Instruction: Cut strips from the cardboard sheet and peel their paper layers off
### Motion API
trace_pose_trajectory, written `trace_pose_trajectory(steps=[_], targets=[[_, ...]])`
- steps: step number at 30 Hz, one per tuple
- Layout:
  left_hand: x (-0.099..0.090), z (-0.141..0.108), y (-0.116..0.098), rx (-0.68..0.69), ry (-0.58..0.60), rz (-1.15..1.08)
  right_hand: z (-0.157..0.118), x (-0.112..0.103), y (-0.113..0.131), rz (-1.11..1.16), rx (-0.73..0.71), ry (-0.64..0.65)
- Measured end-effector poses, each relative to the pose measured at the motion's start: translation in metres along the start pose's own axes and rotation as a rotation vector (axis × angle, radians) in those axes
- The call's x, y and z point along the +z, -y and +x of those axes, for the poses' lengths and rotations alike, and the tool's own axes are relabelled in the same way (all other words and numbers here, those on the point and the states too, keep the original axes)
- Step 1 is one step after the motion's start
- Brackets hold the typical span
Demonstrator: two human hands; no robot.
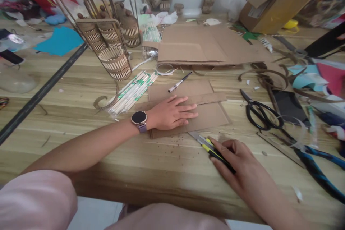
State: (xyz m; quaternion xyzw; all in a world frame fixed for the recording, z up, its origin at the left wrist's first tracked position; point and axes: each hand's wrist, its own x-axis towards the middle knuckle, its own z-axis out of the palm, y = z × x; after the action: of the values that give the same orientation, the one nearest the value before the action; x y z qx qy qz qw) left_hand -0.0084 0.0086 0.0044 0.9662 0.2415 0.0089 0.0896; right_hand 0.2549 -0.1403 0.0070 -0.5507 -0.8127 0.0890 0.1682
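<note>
My left hand [172, 113], a watch on its wrist, lies flat with its fingers spread on the pieces of cardboard [210, 115]. A narrow cardboard strip [210, 98] runs across these pieces, partly hidden under the fingers. My right hand [239, 161] is closed around a yellow and black utility knife [211, 148]. The knife's blade is out, and its tip is close to the cardboard's front edge. Just behind the cardboard lies a pen [180, 82]. Small brown crumbs are scattered on the table in front of the cardboard.
Bamboo lanterns [114, 63] stand at the back left, beside wrapped sticks [134, 91]. Large cardboard sheets [205, 43] lie at the back. Black scissors [260, 111], blue-handled pliers [312, 165] and paper scraps lie on the right. An open box [266, 7] stands behind them.
</note>
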Motion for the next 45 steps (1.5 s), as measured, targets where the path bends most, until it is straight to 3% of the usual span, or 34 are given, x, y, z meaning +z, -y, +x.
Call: trace_pose_trajectory(steps=[16,22,45], targets=[[-0.007,0.002,0.002,-0.049,-0.018,-0.166,0.012,0.021,0.042,0.018,-0.100,-0.018],[-0.006,0.002,0.003,-0.053,-0.010,-0.149,0.014,0.023,0.043,-0.005,-0.133,-0.033],[-0.008,0.006,0.000,-0.055,0.020,-0.082,0.050,0.024,0.049,0.092,-0.318,0.177]])
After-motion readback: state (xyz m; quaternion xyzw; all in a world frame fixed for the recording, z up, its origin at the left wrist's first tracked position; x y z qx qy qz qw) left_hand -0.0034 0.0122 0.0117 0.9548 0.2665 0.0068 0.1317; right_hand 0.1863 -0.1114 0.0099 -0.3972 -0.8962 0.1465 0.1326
